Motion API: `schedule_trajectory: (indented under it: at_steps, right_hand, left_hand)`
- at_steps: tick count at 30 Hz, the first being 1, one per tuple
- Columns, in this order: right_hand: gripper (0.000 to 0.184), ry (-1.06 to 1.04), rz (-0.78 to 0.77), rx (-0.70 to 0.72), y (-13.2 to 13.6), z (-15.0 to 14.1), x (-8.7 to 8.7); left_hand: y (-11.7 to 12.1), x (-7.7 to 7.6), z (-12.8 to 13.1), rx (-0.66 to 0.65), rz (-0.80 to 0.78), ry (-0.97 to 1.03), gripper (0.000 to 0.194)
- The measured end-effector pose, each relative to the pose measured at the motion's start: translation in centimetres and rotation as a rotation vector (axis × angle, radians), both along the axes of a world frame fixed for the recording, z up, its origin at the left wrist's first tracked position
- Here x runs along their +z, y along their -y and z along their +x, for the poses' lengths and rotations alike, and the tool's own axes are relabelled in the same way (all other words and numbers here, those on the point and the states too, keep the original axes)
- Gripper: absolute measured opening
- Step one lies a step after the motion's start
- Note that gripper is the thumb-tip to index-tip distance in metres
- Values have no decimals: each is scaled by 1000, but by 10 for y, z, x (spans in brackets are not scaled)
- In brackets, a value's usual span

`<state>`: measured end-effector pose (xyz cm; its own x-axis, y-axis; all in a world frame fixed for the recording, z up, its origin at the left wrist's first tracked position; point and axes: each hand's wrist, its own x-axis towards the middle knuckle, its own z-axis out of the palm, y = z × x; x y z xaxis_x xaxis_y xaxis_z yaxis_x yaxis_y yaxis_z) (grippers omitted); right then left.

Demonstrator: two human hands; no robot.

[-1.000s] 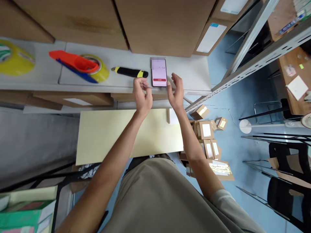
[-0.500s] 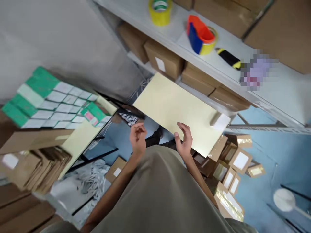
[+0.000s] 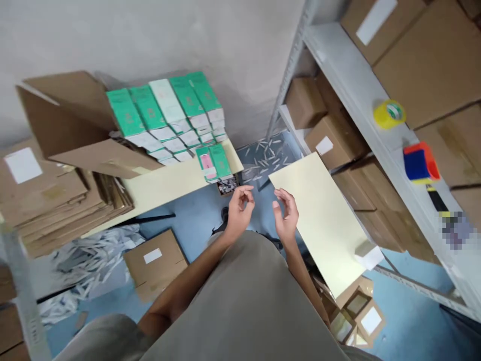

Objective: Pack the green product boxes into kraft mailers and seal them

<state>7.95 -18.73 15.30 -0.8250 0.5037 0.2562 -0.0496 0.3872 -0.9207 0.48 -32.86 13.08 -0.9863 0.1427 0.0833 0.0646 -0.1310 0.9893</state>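
My left hand (image 3: 240,209) hovers in front of my body with bent fingers, a gap between them and the thumb, and nothing held. Beside it, my right hand (image 3: 286,215) is also empty, its thumb apart from the curved fingers. The left one is nearest to two green-and-white small boxes (image 3: 221,159) at the front end of a long pale table (image 3: 169,193). Close to the right one is the edge of a second pale tabletop (image 3: 319,215), with a small white box (image 3: 369,254) at its far corner. Neither hand touches these things.
Rows of green boxes (image 3: 150,108) stand by an open carton (image 3: 71,115) and flattened cardboard (image 3: 48,195). A grey shelf (image 3: 349,65) at right holds yellow tape (image 3: 390,114), a tape dispenser (image 3: 421,163) and a cutter (image 3: 436,200). Cartons (image 3: 158,260) lie on the floor.
My view has swung left, so the green boxes and left table come nearer the middle and the shelf shifts right. Both hands stay raised and empty; the left is closer to the right.
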Motion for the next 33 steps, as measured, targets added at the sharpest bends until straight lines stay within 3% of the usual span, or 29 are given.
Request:
schedule_trajectory:
  at_steps: [3,6,10,13,16,21,26,33]
  right_hand:
    - [45,107,87,206,44,-67,-19]
    - [48,249,244,416,80,-130,-47]
    - [51,616,490,504,116,-202,-86]
    - [58,874,636,537,133,-237,-107]
    - [57,1054,699,539,143,-252,-119]
    - [58,1165,689,450,153,-251,-134]
    - [59,1187,658,349,164,-255,-150]
    - [63,1078,512,293,146,-248,-163]
  left_hand:
    - [60,-24,-49,88,-95,27,32]
    - [104,-58,-94,81,-317,107,46]
    - [128,-102,-145,-127,-776,153,67]
    - [131,-124,-166,-342,-1017,180,75]
    - [135,-134,-169,-455,-1089,211,78]
    - [146,-144,-171,-506,-1054,203,72]
    - [150,-152,-183,-485,-982,262,63]
    - [160,-147,-174,-363,-814,377,79]
